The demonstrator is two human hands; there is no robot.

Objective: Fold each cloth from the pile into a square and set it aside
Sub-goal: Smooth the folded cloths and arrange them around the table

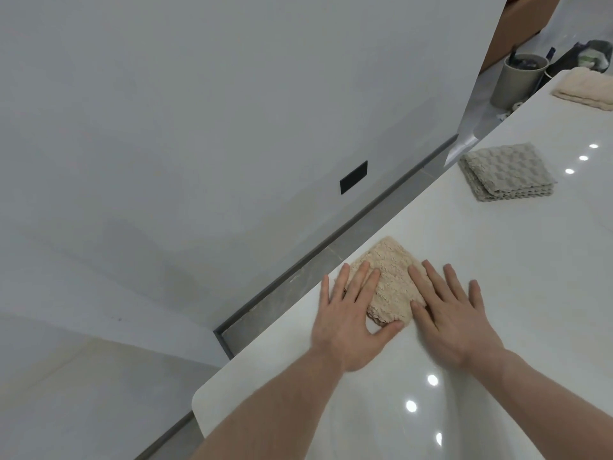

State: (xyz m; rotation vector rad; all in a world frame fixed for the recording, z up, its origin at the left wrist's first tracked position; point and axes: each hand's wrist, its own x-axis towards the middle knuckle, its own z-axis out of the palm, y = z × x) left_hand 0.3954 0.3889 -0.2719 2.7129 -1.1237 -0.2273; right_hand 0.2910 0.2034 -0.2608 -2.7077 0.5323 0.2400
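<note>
Hands flat, fingers spread: left hand (348, 323) and right hand (454, 317) press the folded beige cloth (391, 277) onto the white tabletop (497, 260).

Black wall plate (353, 177), grey bin (517, 79) w/ dark items beyond white counter (497, 267).

A pale beige, bumpy-textured folded cloth (388, 280) lies on the glossy white stone countertop (497, 293); a grey-green waffle-patterned folded cloth (507, 172) and a cream nubbly folded cloth (585, 89) lie farther off; the smooth wall (199, 127) is light grey with a small black rectangular plate (353, 177)
</note>
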